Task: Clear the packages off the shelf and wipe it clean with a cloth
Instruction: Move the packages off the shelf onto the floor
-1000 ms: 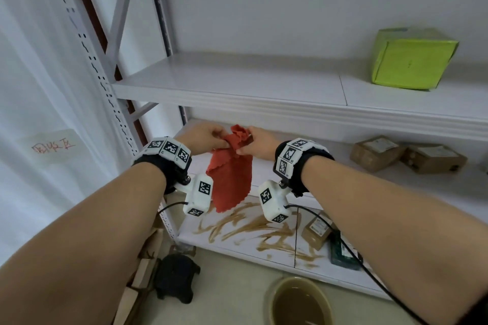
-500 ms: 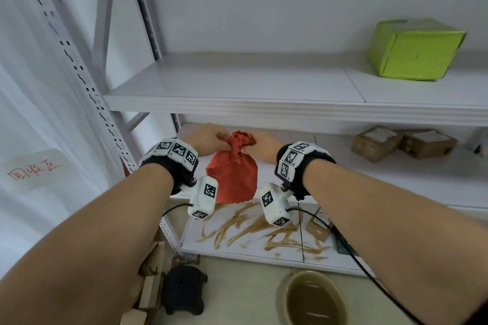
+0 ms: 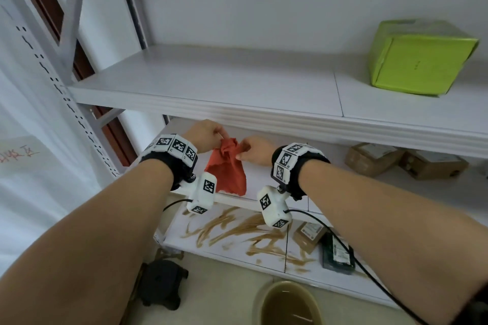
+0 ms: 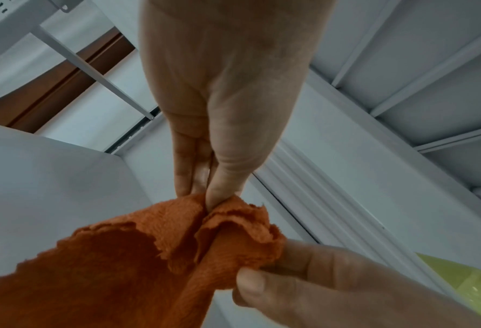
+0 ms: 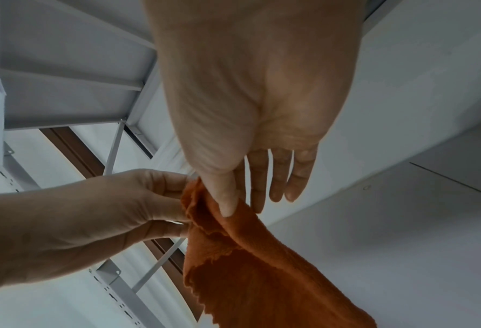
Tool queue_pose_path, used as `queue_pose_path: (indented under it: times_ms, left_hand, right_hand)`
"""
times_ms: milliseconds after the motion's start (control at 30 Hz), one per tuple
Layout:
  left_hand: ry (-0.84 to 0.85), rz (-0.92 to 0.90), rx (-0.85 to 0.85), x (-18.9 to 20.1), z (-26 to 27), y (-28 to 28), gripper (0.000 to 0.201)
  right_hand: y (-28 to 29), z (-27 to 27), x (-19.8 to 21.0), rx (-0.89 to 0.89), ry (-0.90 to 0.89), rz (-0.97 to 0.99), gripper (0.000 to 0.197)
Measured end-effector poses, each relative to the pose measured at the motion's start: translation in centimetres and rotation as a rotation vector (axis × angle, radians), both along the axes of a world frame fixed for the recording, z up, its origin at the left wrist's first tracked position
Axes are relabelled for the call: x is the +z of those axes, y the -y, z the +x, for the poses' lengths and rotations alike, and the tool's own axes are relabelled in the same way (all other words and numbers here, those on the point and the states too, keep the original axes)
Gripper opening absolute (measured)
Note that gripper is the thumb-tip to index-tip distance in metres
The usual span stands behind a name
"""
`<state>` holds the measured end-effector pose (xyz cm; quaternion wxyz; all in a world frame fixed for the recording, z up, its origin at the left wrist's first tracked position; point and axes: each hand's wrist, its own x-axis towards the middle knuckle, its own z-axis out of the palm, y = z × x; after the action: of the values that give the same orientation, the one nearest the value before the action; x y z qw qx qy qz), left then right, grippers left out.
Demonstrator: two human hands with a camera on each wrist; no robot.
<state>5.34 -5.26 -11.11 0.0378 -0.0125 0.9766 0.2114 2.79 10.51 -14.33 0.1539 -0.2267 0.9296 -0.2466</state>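
While my left thumb and fingers (image 4: pixel 205 188) pinch one bunched edge of the orange-red cloth (image 3: pixel 227 169), my right hand (image 3: pixel 254 152) pinches the edge just beside it between thumb and forefinger, its other three fingers (image 5: pixel 286 177) straight and spread clear of the fabric. My left hand (image 3: pixel 206 134) sits close to the right, so the cloth hangs between them as a loose pouch, in the air in front of the middle shelf (image 3: pixel 396 190) and under the lip of the upper shelf (image 3: pixel 237 87).

I judge this step to be readying the cloth for wiping. To do it well I should draw my hands apart until the gathered edge opens flat, then fold it into a pad that fills the palm, so pressure spreads evenly.

Below, the bottom shelf (image 3: pixel 184 245) carries brown smears (image 3: pixel 237 229), with a small cardboard package (image 3: pixel 307 235) and a dark green package (image 3: pixel 338 253) beside them. Those seem to need moving before wiping there. Two brown cardboard boxes (image 3: pixel 375 158) sit on the middle shelf, a lime-green box (image 3: pixel 420 58) on the upper one, and a basin of brown water (image 3: pixel 287 303) on the floor.
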Motion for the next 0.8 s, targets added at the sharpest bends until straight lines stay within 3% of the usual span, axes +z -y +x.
queue_pose_path:
  times_ms: [133, 400, 567, 667, 800]
  left_hand:
    - [0.049, 0.119, 0.021, -1.2, -1.5, -2.5, 0.024]
    - [0.192, 0.154, -0.131, -2.9, -3.7, -3.8, 0.029]
    - [0.343, 0.444, -0.152, -4.3, -5.1, -2.7, 0.036]
    - [0.384, 0.558, -0.143, -4.7, -6.0, -1.3, 0.034]
    - [0.291, 0.482, -0.099, -5.5, -7.2, 0.9, 0.032]
  right_hand:
    - [-2.7, -2.1, -1.4, 0.017, 0.032, -0.002, 0.032]
    - [-4.6, -4.4, -3.9, 0.041, 0.200, 0.007, 0.049]
    - [-3.2, -4.4, -5.4, 0.029, 0.308, 0.009, 0.055]
    - [-1.6, -4.1, -6.4, 0.019, 0.374, 0.039, 0.051]
    - [0.8, -3.9, -8.2, -0.120, 0.343, 0.092, 0.041]
